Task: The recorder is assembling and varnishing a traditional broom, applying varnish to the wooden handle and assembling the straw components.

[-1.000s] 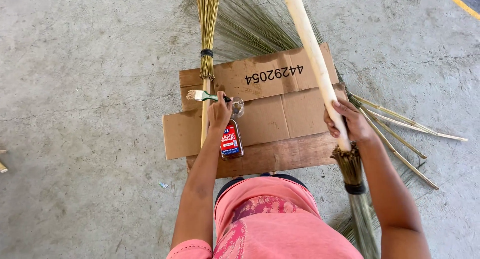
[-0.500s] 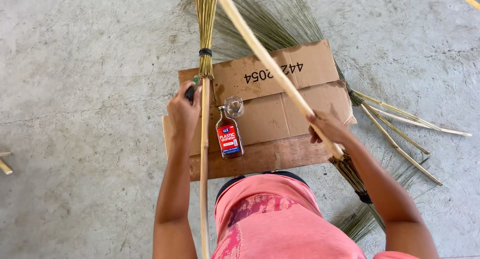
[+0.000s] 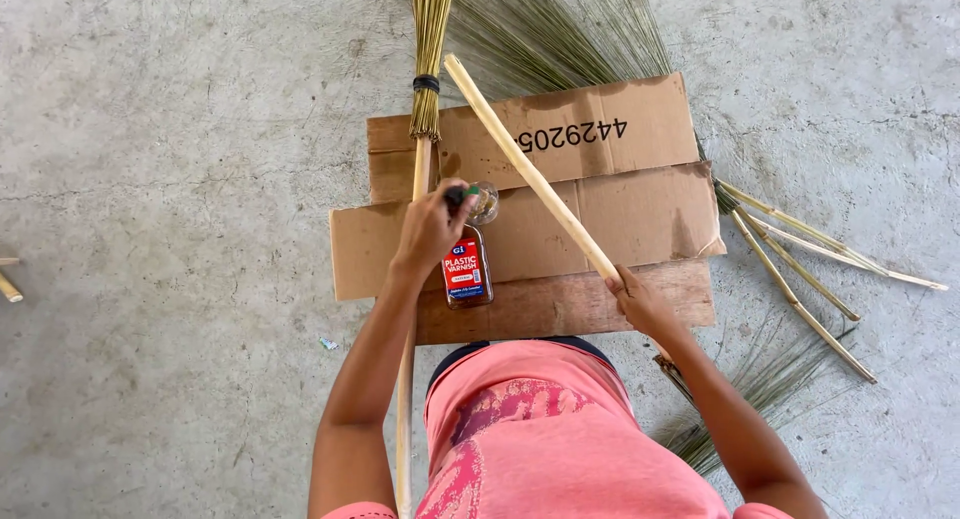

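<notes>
Overhead, two hands worked on broom sticks above flattened cardboard on a concrete floor.

The left hand [image 3: 432,229] was closed around a small brush with a dark and green handle [image 3: 462,193], held just over a clear glass jar [image 3: 485,201] and beside a brown varnish bottle with a red label [image 3: 467,269]. The right hand [image 3: 640,301] gripped a pale wooden stick [image 3: 530,174] that slanted up and left across the cardboard sheets [image 3: 620,219]. A wooden plank [image 3: 560,307] lay under the cardboard's near edge. A bound broom with a black band [image 3: 427,89] ran under the left arm, its handle crossing the space beside the bottle. Loose green broom bristles [image 3: 560,29] fanned out behind the cardboard; spare thin sticks [image 3: 800,269] lay well apart on the floor [image 3: 170,129] to the right.
</notes>
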